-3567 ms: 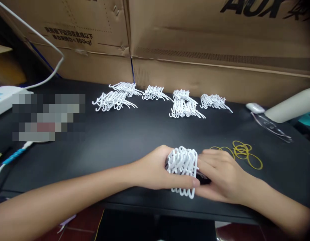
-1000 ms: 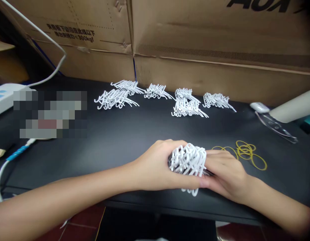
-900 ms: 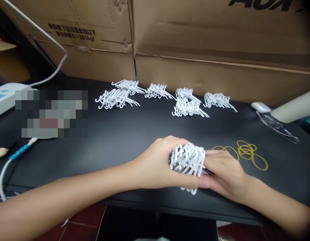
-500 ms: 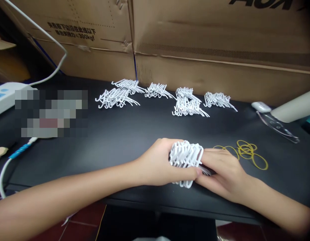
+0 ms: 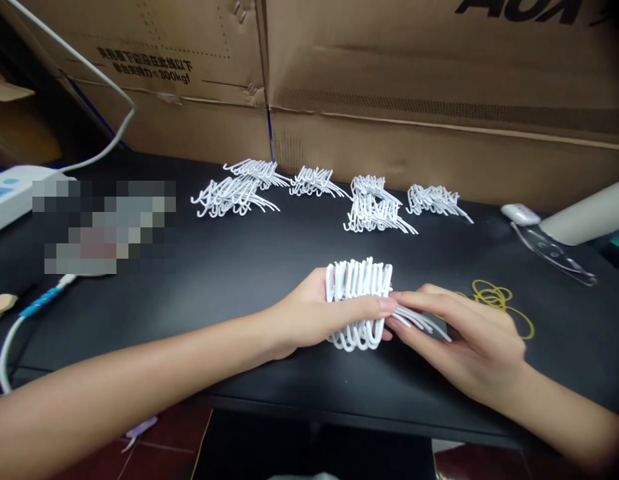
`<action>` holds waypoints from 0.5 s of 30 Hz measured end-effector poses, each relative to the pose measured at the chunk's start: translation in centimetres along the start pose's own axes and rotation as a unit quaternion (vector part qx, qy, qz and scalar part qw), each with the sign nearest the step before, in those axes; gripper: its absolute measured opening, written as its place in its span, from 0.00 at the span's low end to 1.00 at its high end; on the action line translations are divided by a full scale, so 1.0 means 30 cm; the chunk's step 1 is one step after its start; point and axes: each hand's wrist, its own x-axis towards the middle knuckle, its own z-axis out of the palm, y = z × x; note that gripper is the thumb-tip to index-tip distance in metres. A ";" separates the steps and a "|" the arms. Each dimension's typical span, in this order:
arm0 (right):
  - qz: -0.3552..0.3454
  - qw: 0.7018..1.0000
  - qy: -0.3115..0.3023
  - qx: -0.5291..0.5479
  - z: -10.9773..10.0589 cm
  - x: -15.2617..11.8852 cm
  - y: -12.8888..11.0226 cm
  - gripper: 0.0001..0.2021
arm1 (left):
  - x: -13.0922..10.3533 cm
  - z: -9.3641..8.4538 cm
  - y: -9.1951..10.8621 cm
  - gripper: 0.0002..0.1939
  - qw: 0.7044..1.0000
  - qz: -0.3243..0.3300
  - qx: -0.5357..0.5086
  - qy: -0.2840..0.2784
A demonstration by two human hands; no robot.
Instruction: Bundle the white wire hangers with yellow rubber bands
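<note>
The left hand (image 5: 307,310) is closed firmly around the held bundle (image 5: 358,277) of white hooks, its thumb laid straight across the front, so one row of bends shows above the thumb and a row of loops below. At the right side of the held bundle, the right hand (image 5: 484,340) has thumb and forefinger parted around the thin straight ends (image 5: 424,325); whether that grip pinches them or only guides them, I cannot tell.

To do this well, I would want the left thumb firm enough that no hook turns, yet not so hard that the rows cross. The bends look fairly even, while the straight ends fan slightly; light strokes of the right fingers should suit them better than a tug, which could draw one hook out of line.

The held bundle appears raised over the near part of the bench (image 5: 264,260). To its right, partly behind the right hand, lie yellow rubber bands (image 5: 489,293). Well beyond it sit more white hooks in bunches: a pair of bunches (image 5: 234,190) to its left, others straight behind, and a single bunch (image 5: 436,200) to its right. Behind all these stands printed cardboard (image 5: 389,73).
</note>
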 end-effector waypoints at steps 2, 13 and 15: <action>0.002 1.000 -0.003 0.008 0.001 0.002 -0.001 0.14 | -0.002 0.000 0.002 0.15 1.000 0.001 -0.007 -0.008; 0.002 0.999 -0.005 0.042 -0.001 -0.001 0.005 0.14 | -0.006 -0.007 0.001 0.16 0.999 0.001 0.042 -0.005; 0.001 0.998 -0.005 0.055 0.001 -0.004 0.007 0.14 | -0.007 -0.007 0.005 0.15 0.998 0.003 0.057 -0.010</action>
